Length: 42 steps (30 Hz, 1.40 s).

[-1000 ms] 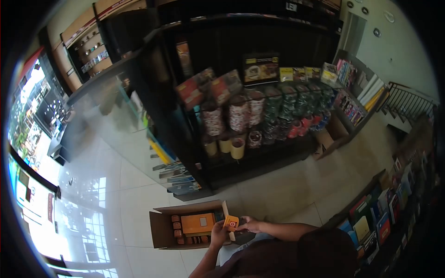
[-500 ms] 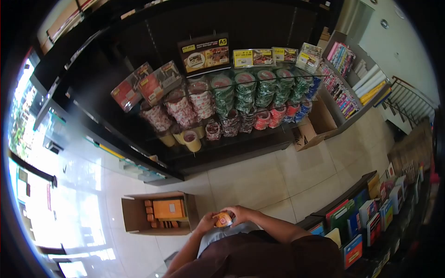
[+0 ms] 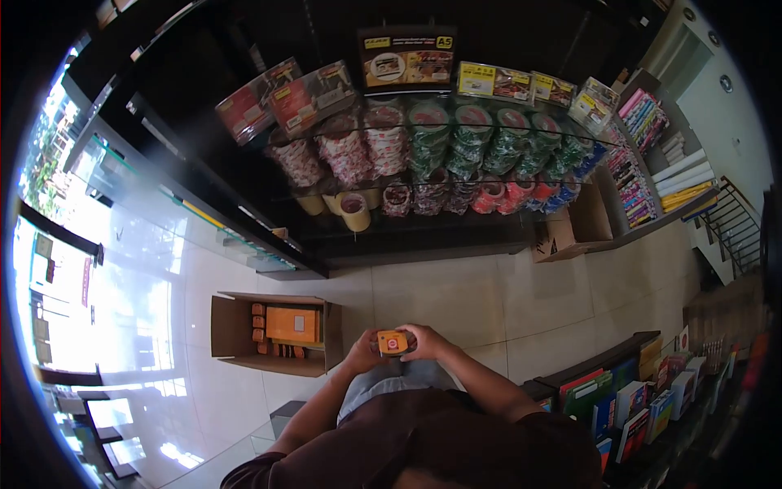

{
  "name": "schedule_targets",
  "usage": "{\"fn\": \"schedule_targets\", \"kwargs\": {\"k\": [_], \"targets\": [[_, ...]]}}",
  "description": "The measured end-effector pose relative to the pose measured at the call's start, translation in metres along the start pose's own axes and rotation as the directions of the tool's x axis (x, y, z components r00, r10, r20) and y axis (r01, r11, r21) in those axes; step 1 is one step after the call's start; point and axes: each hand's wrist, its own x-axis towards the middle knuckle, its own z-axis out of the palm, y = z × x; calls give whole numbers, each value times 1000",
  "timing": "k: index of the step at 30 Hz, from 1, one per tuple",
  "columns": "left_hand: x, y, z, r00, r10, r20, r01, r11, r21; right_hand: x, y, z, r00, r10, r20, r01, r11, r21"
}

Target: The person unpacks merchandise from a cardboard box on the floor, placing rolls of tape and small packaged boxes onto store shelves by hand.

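Observation:
A small orange box (image 3: 393,343) with a red-and-white emblem on its face is held in front of my body. My left hand (image 3: 363,354) grips it from the left side, fingers curled against its edge. From the opposite side my right hand (image 3: 426,342) closes around it, so both hands hold the same box. To the left of my hands, on the floor, stands an open cardboard carton (image 3: 229,329). Inside it lie a larger orange package (image 3: 292,324) and several small orange boxes (image 3: 258,322) along one side.
Ahead is a dark shelf (image 3: 423,240) stacked with wrapped tape rolls (image 3: 429,130) and display packs. Another cardboard carton (image 3: 562,236) sits at its right end. Books (image 3: 631,399) fill a rack at lower right. A glass-topped counter (image 3: 244,452) stands lower left.
The small orange box has turned so its emblem faces up more squarely, with a hand on each side. My head view has shifted, so the shelf and carton appear higher.

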Motion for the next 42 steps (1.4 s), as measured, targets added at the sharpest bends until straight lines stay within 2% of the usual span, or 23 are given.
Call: {"fn": "schedule_targets", "kwargs": {"k": [2, 6, 12, 15, 18, 21, 24, 25, 28, 31, 34, 35, 37, 39, 41, 42], "targets": [[8, 8, -10, 999, 37, 12, -37, 998, 53, 8, 1, -2, 1000, 3, -10, -3, 999, -38], [13, 27, -30, 1000, 16, -16, -15, 994, 105, 26, -10, -5, 1000, 22, -11, -22, 999, -25], [26, 16, -63, 1000, 12, -10, -11, 994, 112, 61, -9, 8, 997, -46, -66, 46, 999, -8], [28, 4, -69, 999, -36, 1, 36, 999, 14, 67, -5, 17, 997, -11, -74, 10, 1000, -8], [26, -5, -68, 994, -105, 32, 103, 992, 68, 67, 8, 31, 996, 72, -53, -69, 996, 50], [26, -28, -60, 994, -78, 70, 74, 995, 61, 63, 24, 40, 990, 141, -8, -140, 989, 49], [31, -49, -49, 990, -124, 67, 120, 991, 55, 64, 46, 45, 984, 177, -14, -176, 983, 59], [35, -50, -47, 991, -112, 72, 105, 990, 89, 66, 53, 45, 977, 210, -21, -207, 972, 112], [53, -50, -38, 971, -231, 67, 235, 970, -68, 80, 65, 34, 886, 463, 38, -460, 864, 207], [88, -81, -27, 980, -196, 21, 196, 964, -180, 99, 115, 39, 921, 366, -135, -301, 886, 352], [140, -94, -33, 975, -219, 29, 221, 971, -96, 137, 155, 26, 883, 464, -70, -353, 755, 552], [163, -116, -33, 989, -147, 13, 147, 974, -170, 154, 169, 21, 876, 475, -80, -335, 720, 607], [213, -170, -31, 999, -3, -44, -11, 950, -312, 198, 216, 8, 890, 451, -71, -324, 733, 598], [267, -216, -40, 999, 27, -41, -42, 913, -405, 238, 255, -1, 902, 425, -80, -296, 740, 604], [320, -236, -58, 999, 4, -48, -30, 841, -540, 289, 293, -8, 923, 352, -157, -189, 769, 610], [345, -246, -66, 996, -11, -85, -29, 890, -454, 316, 316, -11, 933, 292, -212, -113, 794, 597]]}}
